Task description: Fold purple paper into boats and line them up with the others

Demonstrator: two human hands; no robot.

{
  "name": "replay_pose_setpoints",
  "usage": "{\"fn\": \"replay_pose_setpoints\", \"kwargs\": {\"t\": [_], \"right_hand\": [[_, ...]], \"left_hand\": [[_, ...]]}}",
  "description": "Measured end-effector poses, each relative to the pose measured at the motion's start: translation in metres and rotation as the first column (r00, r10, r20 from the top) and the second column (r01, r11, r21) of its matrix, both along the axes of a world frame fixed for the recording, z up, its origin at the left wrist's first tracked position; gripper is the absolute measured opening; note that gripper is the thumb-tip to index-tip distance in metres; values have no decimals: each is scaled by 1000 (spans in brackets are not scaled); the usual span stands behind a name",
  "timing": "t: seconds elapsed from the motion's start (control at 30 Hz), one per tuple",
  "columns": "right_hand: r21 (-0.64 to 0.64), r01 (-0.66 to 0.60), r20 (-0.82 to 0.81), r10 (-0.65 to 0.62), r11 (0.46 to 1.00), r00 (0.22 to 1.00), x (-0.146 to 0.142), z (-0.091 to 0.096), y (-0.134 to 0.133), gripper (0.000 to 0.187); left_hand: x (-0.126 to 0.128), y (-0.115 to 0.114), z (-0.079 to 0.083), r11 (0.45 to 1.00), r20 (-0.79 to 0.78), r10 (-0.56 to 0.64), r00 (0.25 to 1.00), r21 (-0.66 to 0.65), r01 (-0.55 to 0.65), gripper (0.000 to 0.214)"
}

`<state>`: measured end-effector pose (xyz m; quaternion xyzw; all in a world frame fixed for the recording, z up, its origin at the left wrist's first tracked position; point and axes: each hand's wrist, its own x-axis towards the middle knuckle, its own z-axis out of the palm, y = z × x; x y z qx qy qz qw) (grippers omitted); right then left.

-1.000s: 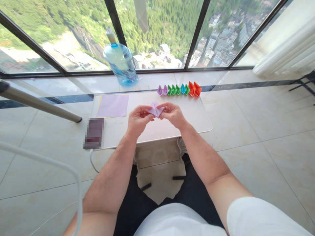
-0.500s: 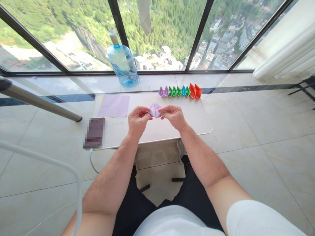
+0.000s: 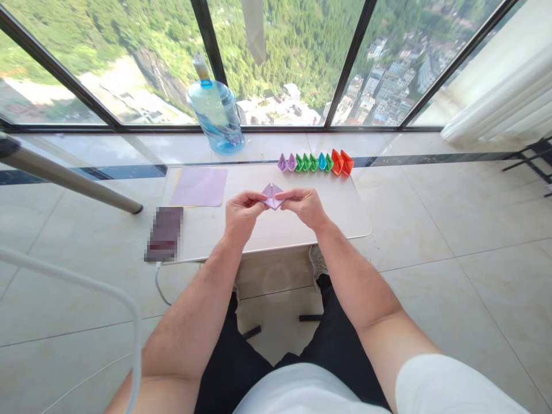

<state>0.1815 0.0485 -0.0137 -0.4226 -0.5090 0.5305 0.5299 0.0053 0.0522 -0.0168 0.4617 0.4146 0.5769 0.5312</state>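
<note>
A small folded piece of purple paper (image 3: pixel 272 201), diamond-shaped with a crease down its middle, is held above the low white table (image 3: pixel 310 221). My left hand (image 3: pixel 245 211) pinches its left corner between thumb and fingers. On the opposite corner, my right hand (image 3: pixel 303 206) has a like pinch. Beyond the hands stands a row of folded paper boats: purple ones (image 3: pixel 287 163), several green ones (image 3: pixel 306 163), a blue one (image 3: pixel 322 161) and two orange ones (image 3: pixel 342 163). Flat purple paper sheets (image 3: pixel 200 187) lie on the table's left side.
A phone-like blurred dark object (image 3: pixel 164 234) with a white cable lies at the table's left edge. Behind the table a blue water jug (image 3: pixel 217 118) stands by the window. A metal pole (image 3: pixel 73 175) and a white tube (image 3: pixel 81 276) reach in from the left.
The folded purple paper has tilted slightly and its front faces look a little more spread. Both hands keep their pinch and have barely shifted.
</note>
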Motion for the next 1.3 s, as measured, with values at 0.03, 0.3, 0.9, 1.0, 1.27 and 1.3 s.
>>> {"fn": "replay_pose_setpoints", "kwargs": {"t": [0.03,0.3,0.9,1.0,1.27,1.3], "right_hand": [[-7,4,-16,-4,1000,1000,0,1,0,22],[-27,38,-21,-39,999,999,3,4,-1,24],[-37,51,-22,-52,998,998,6,1,1,38],[-45,53,-22,-54,998,998,7,1,1,39],[-28,117,1,-117,993,993,5,0,0,33],[-24,133,9,-132,991,991,4,0,0,32]], "left_hand": [[0,1,0,1000,9,-4,1000,0,4,14],[2,0,3,1000,29,9,1000,-6,-9,22],[-2,0,5,998,20,-5,1000,-62,6,36],[-3,0,5,999,19,-15,1000,-51,16,37],[-3,0,4,999,13,-22,1000,-36,22,33],[-3,0,4,999,11,-17,1000,-42,18,33]]}}
